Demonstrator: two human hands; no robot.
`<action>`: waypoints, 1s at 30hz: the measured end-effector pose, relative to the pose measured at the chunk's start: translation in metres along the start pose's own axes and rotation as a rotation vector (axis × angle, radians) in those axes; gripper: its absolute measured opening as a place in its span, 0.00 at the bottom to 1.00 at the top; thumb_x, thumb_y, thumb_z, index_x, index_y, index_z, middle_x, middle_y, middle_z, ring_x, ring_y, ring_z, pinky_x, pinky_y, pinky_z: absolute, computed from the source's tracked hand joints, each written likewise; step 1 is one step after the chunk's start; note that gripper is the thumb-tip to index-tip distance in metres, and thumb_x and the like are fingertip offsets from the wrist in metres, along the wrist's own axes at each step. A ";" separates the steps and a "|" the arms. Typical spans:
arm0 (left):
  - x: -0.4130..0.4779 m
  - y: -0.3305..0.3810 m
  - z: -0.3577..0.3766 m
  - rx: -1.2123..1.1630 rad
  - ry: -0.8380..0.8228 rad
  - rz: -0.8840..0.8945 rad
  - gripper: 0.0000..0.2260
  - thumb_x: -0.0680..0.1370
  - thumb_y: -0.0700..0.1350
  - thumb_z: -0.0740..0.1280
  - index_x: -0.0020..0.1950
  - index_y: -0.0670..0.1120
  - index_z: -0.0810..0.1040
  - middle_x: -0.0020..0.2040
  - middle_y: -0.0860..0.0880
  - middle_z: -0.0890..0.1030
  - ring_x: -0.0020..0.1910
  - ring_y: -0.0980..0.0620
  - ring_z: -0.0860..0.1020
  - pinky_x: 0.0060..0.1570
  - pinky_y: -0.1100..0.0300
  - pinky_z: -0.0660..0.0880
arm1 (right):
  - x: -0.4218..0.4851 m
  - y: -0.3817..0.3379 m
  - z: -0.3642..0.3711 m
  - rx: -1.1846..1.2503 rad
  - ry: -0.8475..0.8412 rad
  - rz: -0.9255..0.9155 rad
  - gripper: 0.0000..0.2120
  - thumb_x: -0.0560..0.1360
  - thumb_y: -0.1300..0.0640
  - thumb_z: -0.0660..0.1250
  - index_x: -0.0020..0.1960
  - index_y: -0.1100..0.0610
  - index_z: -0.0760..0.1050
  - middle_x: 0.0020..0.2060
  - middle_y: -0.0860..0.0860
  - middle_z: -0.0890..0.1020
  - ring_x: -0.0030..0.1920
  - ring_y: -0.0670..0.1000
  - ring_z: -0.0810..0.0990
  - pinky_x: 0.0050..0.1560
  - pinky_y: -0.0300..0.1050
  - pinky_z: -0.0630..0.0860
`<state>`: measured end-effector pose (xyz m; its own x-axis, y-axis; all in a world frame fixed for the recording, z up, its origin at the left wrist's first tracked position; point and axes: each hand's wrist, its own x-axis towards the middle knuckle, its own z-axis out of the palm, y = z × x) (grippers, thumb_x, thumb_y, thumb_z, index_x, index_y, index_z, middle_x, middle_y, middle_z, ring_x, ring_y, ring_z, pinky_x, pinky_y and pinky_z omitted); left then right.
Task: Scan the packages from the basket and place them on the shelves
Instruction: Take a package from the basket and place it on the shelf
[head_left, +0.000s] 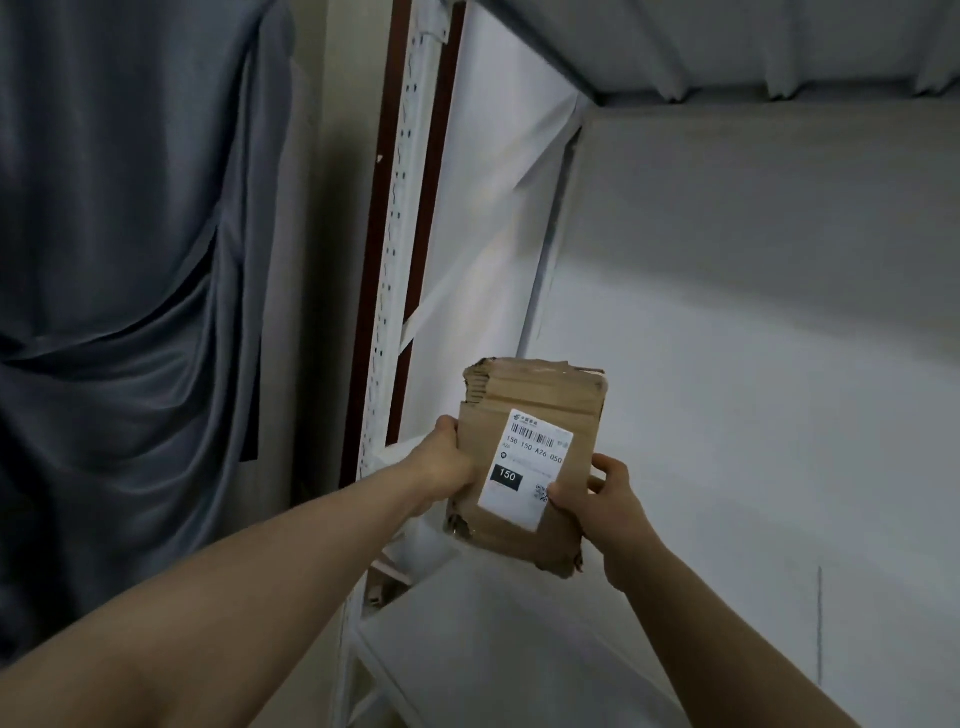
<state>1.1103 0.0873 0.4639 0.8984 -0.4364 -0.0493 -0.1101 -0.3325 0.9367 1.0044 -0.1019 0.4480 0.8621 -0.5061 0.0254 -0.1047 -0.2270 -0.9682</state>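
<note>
A worn brown cardboard package (535, 405) with a white barcode label is held up in front of the white shelf unit. My left hand (445, 465) grips its left edge. My right hand (605, 499) grips its lower right corner, thumb on the label. The package hangs above the white shelf board (498, 639), tilted slightly with its label facing me. The basket is not in view.
The white perforated shelf upright (397, 249) rises just left of the package. The underside of an upper shelf (727, 47) spans the top. A grey curtain (130, 260) hangs at left. A white back panel (753, 389) fills the right.
</note>
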 end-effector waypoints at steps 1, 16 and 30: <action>0.024 -0.002 -0.012 0.028 -0.001 -0.004 0.24 0.77 0.38 0.69 0.68 0.46 0.62 0.57 0.48 0.74 0.57 0.47 0.74 0.52 0.53 0.77 | 0.019 -0.003 0.014 -0.011 0.012 0.019 0.39 0.73 0.57 0.77 0.77 0.53 0.58 0.67 0.56 0.75 0.62 0.58 0.78 0.60 0.57 0.80; 0.271 -0.127 -0.079 0.229 -0.006 -0.021 0.20 0.71 0.46 0.68 0.62 0.47 0.72 0.56 0.47 0.79 0.56 0.47 0.79 0.55 0.47 0.81 | 0.181 0.012 0.165 -0.121 0.146 0.132 0.29 0.76 0.56 0.73 0.70 0.54 0.59 0.59 0.52 0.76 0.58 0.57 0.81 0.54 0.58 0.83; 0.206 -0.068 -0.097 0.762 0.149 -0.033 0.11 0.78 0.49 0.66 0.38 0.45 0.75 0.37 0.47 0.77 0.33 0.51 0.75 0.30 0.61 0.68 | 0.167 0.014 0.167 -0.146 0.035 0.275 0.30 0.73 0.48 0.75 0.67 0.54 0.61 0.55 0.53 0.76 0.50 0.51 0.79 0.40 0.44 0.80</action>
<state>1.3441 0.1016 0.4235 0.9480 -0.3174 0.0248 -0.2959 -0.8498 0.4363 1.2293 -0.0508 0.3969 0.7744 -0.5927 -0.2213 -0.4037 -0.1937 -0.8941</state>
